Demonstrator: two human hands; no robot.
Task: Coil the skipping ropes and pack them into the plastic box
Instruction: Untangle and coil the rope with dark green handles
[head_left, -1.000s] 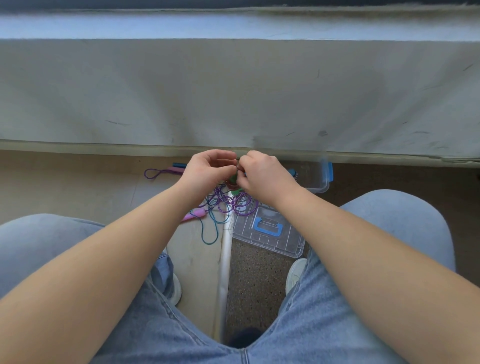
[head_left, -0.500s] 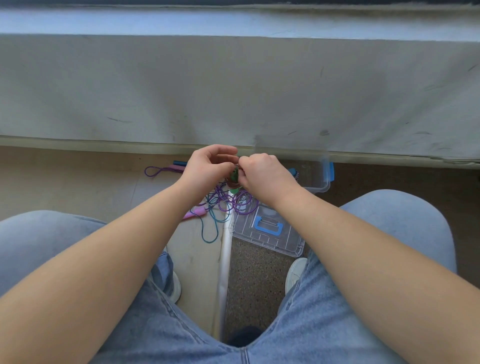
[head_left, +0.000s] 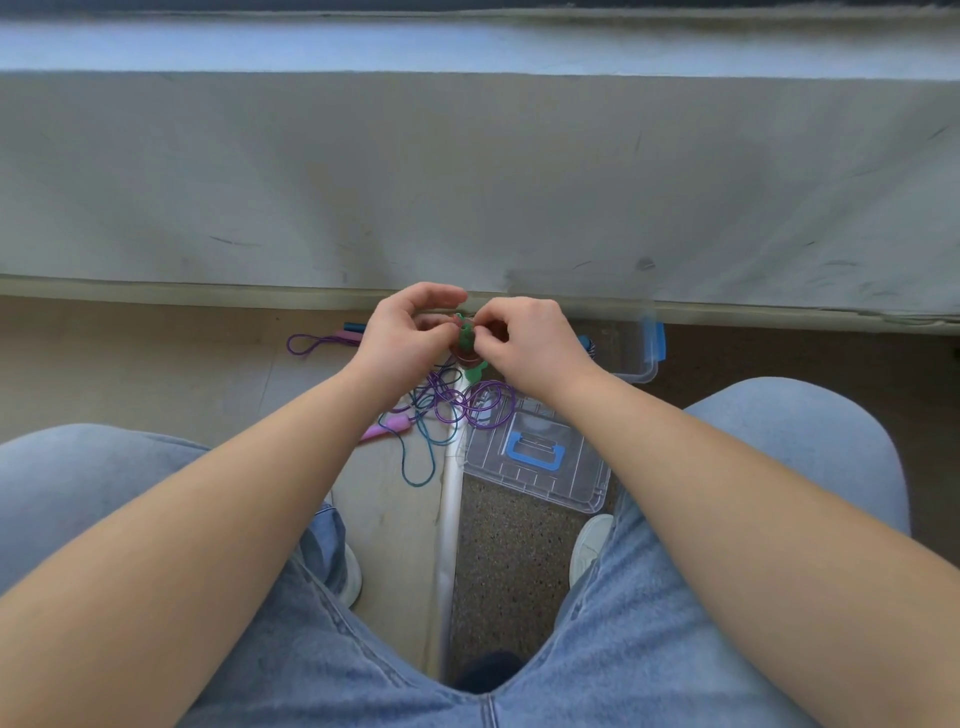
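My left hand and my right hand meet in mid-air, both pinching a small green and red bundle of skipping rope. Its green end hangs just below my fingers. On the floor beneath lie a purple rope in loose loops, a teal rope and a pink handle. The clear plastic box with blue latches stands behind my right hand, mostly hidden by it. Its clear lid with a blue handle lies flat in front of the box.
A grey wall rises right behind the ropes. A purple loop and a blue handle lie to the left by the wall's foot. A white floor strip runs between my knees. My shoes sit on either side of it.
Both hands have lifted slightly toward the wall. My fingers have shifted on the green and red bundle, which shows more between them now.
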